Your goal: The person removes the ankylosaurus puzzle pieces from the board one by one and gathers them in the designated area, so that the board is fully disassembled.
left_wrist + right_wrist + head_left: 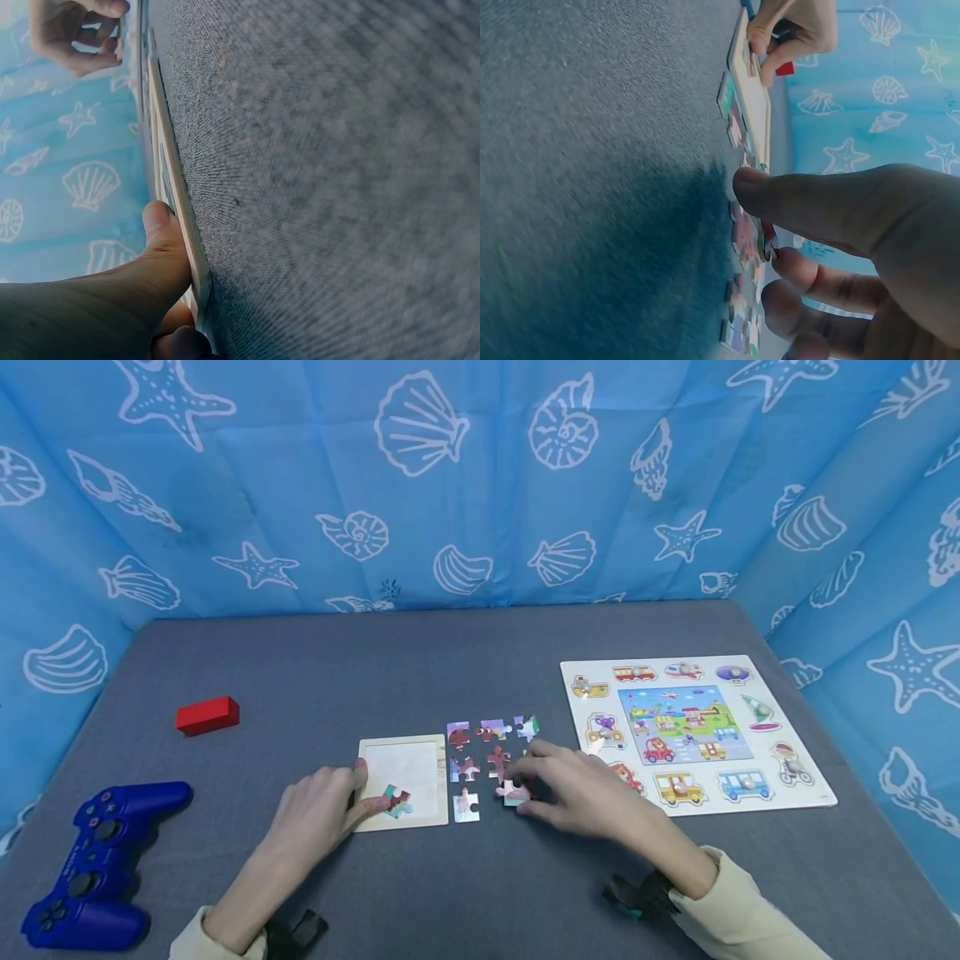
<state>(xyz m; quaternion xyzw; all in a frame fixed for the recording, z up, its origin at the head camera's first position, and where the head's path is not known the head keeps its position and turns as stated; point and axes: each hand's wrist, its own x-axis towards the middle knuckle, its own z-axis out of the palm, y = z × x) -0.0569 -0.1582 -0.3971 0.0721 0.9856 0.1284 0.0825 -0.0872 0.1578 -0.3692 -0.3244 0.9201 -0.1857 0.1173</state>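
Note:
My left hand (318, 810) grips the left side of a square wooden puzzle tray (442, 781), its thumb lying over the rim. One jigsaw piece (397, 802) lies inside the tray by that thumb. To the right of the tray, loose jigsaw pieces (466, 806) are spread in rough rows on the cloth. My right hand (577, 785) is over the right end of these rows. Between its thumb and fingertips it pinches a jigsaw piece (766, 241), seen nearly edge-on in the right wrist view. The hand hides part of the right-hand pieces.
A white board with vehicle knob pieces (787, 727) lies right of my right hand. At the left are a red block (207, 716) and a blue game controller (105, 868). A blue curtain with shell prints (465, 485) hangs behind the grey table (337, 660).

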